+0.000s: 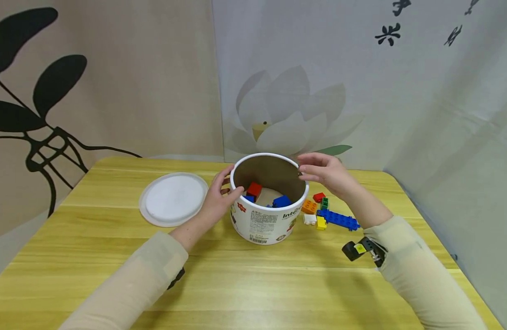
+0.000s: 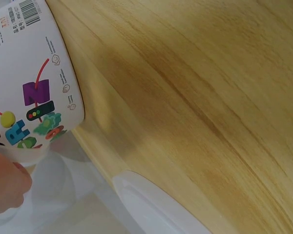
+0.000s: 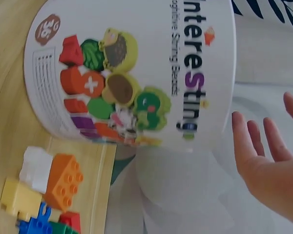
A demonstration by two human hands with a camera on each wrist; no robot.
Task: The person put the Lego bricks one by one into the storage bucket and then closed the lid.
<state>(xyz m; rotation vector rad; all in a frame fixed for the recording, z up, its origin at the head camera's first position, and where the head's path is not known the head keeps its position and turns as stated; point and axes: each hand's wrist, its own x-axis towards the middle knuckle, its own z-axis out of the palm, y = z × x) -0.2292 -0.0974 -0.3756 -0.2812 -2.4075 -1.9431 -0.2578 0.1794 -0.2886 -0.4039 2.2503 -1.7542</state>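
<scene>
Here, the left hand [image 1: 215, 197] grips the bucket [image 1: 263, 224] at nine o'clock, while the right hand [image 1: 329, 174], loosely spread and empty, hovers near three.

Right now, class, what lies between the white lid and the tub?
In the head view, the left hand lies between the white lid and the tub, with some bare table showing too.

From where I stand, the white bucket's [image 1: 274, 233] near rim partly hides the blue blocks [image 1: 281, 201] inside, and its label [image 1: 263, 222] is too small to read. The left-wrist view crops the lid [image 2: 151, 204] and left hand [image 2: 7, 183].
</scene>
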